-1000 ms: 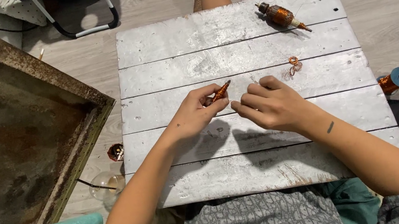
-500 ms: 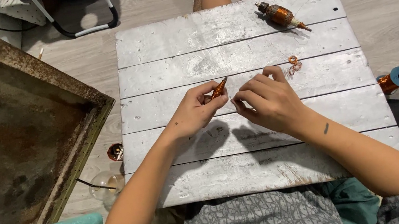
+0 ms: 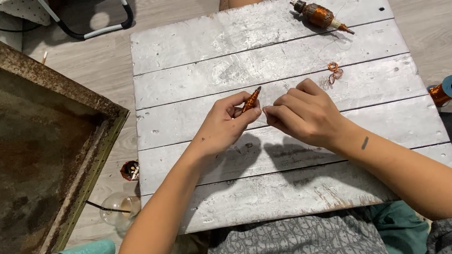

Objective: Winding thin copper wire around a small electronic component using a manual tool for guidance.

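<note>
Wire so fine it barely shows could snap or slip, as the left hand (image 3: 226, 126) grips a copper-wound spindle (image 3: 251, 100) and the right hand (image 3: 303, 116) pinches shut beside it over the tabletop (image 3: 259, 26).

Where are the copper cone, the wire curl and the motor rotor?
Copper cone (image 3: 250, 100), head view, middle of its wound body.
Wire curl (image 3: 335, 71), head view, its copper loops.
Motor rotor (image 3: 319, 14), head view, its copper winding.
</note>
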